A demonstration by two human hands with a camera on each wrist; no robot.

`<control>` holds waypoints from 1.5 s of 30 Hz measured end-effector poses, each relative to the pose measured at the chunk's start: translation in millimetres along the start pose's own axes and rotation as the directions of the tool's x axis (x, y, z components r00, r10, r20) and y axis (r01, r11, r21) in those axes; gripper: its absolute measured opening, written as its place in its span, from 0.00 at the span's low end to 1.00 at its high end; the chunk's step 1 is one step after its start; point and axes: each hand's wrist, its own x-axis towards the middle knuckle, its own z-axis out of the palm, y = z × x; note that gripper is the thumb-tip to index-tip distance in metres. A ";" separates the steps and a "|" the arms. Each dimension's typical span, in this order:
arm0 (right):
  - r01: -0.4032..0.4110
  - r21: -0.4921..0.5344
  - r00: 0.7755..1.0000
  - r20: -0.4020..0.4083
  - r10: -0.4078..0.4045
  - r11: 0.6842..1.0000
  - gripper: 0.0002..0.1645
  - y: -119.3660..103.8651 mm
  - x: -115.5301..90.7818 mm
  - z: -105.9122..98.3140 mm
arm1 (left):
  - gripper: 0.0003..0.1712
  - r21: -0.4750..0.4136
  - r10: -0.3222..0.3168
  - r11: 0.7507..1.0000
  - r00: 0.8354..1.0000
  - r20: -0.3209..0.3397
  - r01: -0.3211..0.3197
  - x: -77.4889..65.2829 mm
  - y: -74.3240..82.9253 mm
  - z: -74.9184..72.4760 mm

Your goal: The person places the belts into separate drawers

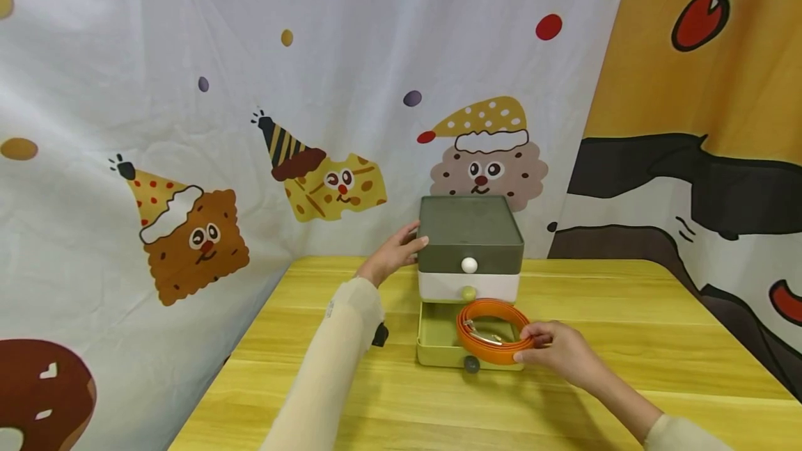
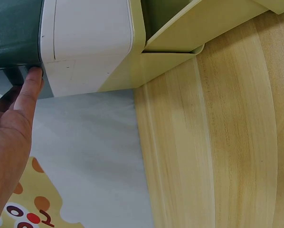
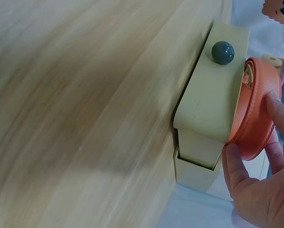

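Observation:
A small tower of drawers [image 1: 471,221] stands on the table, its top dark green, its middle white. The bottom yellow-green drawer [image 1: 432,353] is pulled out and has a dark grey knob [image 3: 222,52]. My right hand [image 1: 560,353] pinches a coiled orange belt [image 1: 485,350] by its right side, over the pulled-out drawer. In the right wrist view the belt [image 3: 260,109] sits at the drawer's rim, its lower part hidden. My left hand [image 1: 396,250] rests its fingers against the left side of the dark green top part, as the left wrist view also shows.
The wooden table [image 1: 601,305] extends around the drawers. Behind it hangs a white curtain [image 1: 351,89] printed with cartoon snacks. A small black object [image 1: 380,335] shows beside my left sleeve, partly hidden.

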 end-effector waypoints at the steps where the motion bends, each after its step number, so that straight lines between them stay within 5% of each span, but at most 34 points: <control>1: 0.003 0.005 1.000 0.004 -0.003 1.000 0.20 -0.5 0.8 0.8 | 0.43 0.000 0.002 1.000 1.000 0.000 -0.002 -0.4 0.1 0.1; 31: -0.039 0.072 0.995 0.089 0.032 0.997 0.18 -15.0 18.3 16.8 | 0.43 0.000 -0.015 1.000 1.000 -0.010 0.015 -0.7 0.8 0.8; 45: -0.109 0.014 0.993 0.041 0.108 0.994 0.19 -16.4 28.4 22.1 | 0.43 -0.001 -0.011 1.000 1.000 -0.014 0.011 -0.1 0.5 1.0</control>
